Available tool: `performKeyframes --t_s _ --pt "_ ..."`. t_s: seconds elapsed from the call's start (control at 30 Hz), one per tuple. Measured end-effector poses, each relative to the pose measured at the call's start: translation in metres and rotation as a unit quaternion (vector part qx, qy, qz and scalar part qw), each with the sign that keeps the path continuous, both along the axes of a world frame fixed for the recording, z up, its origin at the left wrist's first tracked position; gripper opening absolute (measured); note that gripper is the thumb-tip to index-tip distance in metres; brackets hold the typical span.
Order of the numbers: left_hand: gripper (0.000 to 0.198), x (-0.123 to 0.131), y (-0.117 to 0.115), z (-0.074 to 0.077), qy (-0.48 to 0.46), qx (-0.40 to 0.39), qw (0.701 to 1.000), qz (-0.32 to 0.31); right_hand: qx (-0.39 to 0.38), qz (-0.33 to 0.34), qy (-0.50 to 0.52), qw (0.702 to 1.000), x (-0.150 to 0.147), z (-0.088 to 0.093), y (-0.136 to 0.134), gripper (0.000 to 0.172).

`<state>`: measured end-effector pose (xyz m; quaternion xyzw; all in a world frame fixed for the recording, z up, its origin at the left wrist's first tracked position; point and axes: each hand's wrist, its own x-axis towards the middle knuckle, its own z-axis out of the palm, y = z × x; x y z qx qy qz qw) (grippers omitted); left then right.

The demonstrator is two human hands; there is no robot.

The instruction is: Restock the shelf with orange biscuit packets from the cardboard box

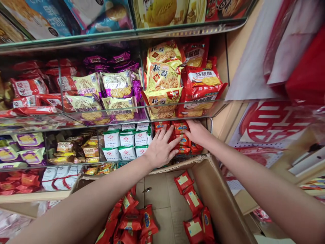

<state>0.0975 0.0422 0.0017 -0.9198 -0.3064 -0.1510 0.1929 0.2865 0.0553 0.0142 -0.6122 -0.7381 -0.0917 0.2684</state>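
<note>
Small red snack packets [183, 139] with blue labels are stacked in a lower shelf compartment. My left hand [161, 147] lies against the left side of this stack, fingers stretched out and spread. At the stack's upper right, my right hand [198, 132] has its thumb and fingers around the end of a red snack packet [180, 127]; part of its fingers is hidden. Below both hands stands an open cardboard box [215, 183] with more red packets inside, a pile [130, 220] at the left and several packets [194, 201] at the right.
White-and-green packets [127, 139] fill the compartment to the left. Above, a glass-fronted shelf [188, 110] holds yellow and red cookie bags [164, 76]. A wooden side panel [228, 115] borders the shelf, with red-and-white decorations [276, 122] hanging to its right.
</note>
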Motion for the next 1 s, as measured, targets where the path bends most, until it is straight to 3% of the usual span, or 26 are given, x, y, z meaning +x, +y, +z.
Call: performKeyframes --t_s 0.23,0.47,0.67,0.9,1.0 --pt "0.05 0.007 0.004 -0.003 -0.002 -0.025 1.0 0.015 -0.04 -0.037 0.001 0.999 -0.005 0.017 0.008 0.034" --pt "0.051 0.01 0.004 -0.003 -0.006 -0.038 0.998 0.04 -0.038 -0.09 0.016 0.995 -0.004 0.02 -0.025 0.03" --pt "0.044 0.007 0.003 -0.002 -0.016 -0.037 0.999 0.022 -0.166 -0.047 -0.015 0.985 0.005 0.017 -0.034 0.028" --pt "0.027 0.002 0.003 0.001 -0.024 -0.027 0.999 0.005 -0.169 -0.061 -0.033 0.983 -0.001 0.008 -0.018 0.029" --pt "0.034 0.002 0.003 0.001 -0.03 -0.021 0.999 0.009 -0.168 -0.038 -0.044 0.984 -0.009 0.006 -0.017 0.029"
